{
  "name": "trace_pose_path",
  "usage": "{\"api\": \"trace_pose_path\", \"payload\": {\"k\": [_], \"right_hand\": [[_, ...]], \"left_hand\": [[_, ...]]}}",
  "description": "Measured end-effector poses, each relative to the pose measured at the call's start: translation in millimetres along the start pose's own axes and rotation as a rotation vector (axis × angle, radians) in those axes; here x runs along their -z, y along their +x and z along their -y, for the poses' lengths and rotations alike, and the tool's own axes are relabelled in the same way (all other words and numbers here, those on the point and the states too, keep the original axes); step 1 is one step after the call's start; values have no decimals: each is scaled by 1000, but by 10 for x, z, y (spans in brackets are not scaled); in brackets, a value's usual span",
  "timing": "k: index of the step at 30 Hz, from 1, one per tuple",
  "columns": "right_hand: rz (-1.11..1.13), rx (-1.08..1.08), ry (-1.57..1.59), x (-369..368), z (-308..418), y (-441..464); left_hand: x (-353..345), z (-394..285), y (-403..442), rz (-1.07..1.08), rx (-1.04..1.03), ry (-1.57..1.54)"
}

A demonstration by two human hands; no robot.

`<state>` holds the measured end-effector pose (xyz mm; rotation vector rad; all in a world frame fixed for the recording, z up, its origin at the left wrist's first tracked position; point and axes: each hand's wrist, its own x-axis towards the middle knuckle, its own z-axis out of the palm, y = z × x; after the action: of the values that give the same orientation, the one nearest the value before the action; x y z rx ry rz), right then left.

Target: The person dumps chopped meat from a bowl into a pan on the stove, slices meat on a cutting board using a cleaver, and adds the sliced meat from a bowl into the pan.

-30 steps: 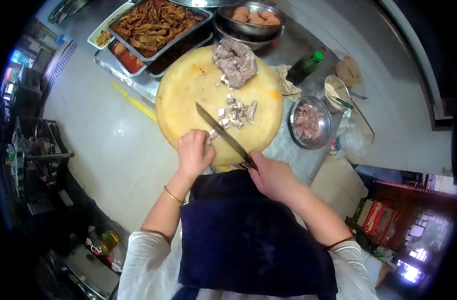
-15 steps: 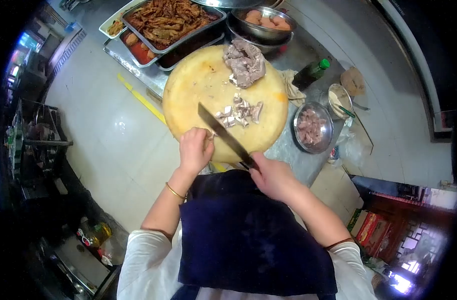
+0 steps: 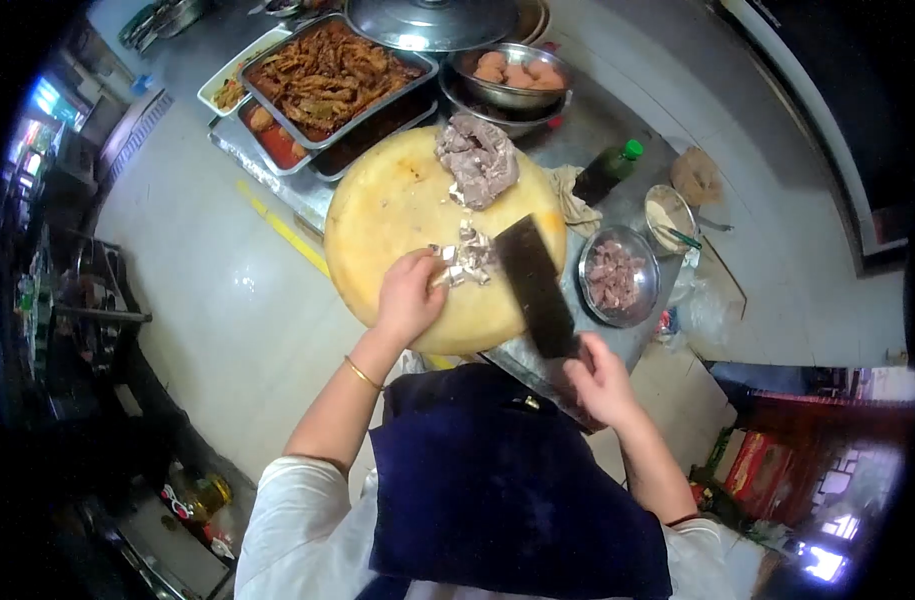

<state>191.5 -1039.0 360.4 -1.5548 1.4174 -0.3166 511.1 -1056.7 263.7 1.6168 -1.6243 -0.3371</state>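
My right hand [image 3: 599,380] grips the handle of a cleaver [image 3: 535,285]. The broad dark blade tilts over the right part of a round yellow chopping block [image 3: 377,210], right beside a small pile of chopped meat pieces [image 3: 465,258]. At the pile's left edge is my left hand [image 3: 411,296], its fingers curled and bunched together. Whatever those fingers may hold is hidden. A large lump of grey-brown cooked meat [image 3: 477,162] lies at the far side of the block.
A steel bowl of cut meat [image 3: 617,278] stands right of the block. Near it are a green-capped bottle [image 3: 609,172], a cloth [image 3: 575,200] and a tub of pale paste [image 3: 667,218]. Behind are a tray of braised food [image 3: 332,85], a lid [image 3: 432,20] and a bowl of round pinkish items [image 3: 512,78].
The cleaver has swung to the right of the chopped pieces, turning its broad face into view. My left hand has moved right, up against the pile, which looks more gathered.
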Motion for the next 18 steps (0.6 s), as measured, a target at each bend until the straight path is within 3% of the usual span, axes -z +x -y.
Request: {"api": "trace_pose_path", "payload": {"k": [2,3,5,8,9,11,12,14,15,16,17,18], "right_hand": [[-101,16,47,-51,-70,81],[-138,-6,35,-82,-117,118],[-152,-162,-143,-103,-268,236],[-164,-60,-108,-116,-98,155],[-62,-173,-68,-120,-201,178],[-127,-69,-115,-262,-399,280],[-88,-115,-180,-265,-295,289],[-156,-2,-24,-527,-683,458],[-89,-84,-45,-371,-424,353],[-138,1,-69,-281,-243,241],[-251,119,-96,-402,-409,345],[-140,44,-146,-234,-197,247]], "left_hand": [[-130,-68,147,125,111,-204],[-217,-55,240,112,-67,44],[-293,-248,439,112,-106,231],[-567,-345,680,215,-121,445],[-652,-318,695,270,-106,349],[-884,-138,617,216,-265,284],[-808,-260,669,375,-210,258],[-892,-285,581,289,-313,287],[-963,-183,560,332,-282,211],[-747,-460,624,506,-235,374],[-870,-171,615,368,-429,296],[-986,64,643,219,-594,210]]}}
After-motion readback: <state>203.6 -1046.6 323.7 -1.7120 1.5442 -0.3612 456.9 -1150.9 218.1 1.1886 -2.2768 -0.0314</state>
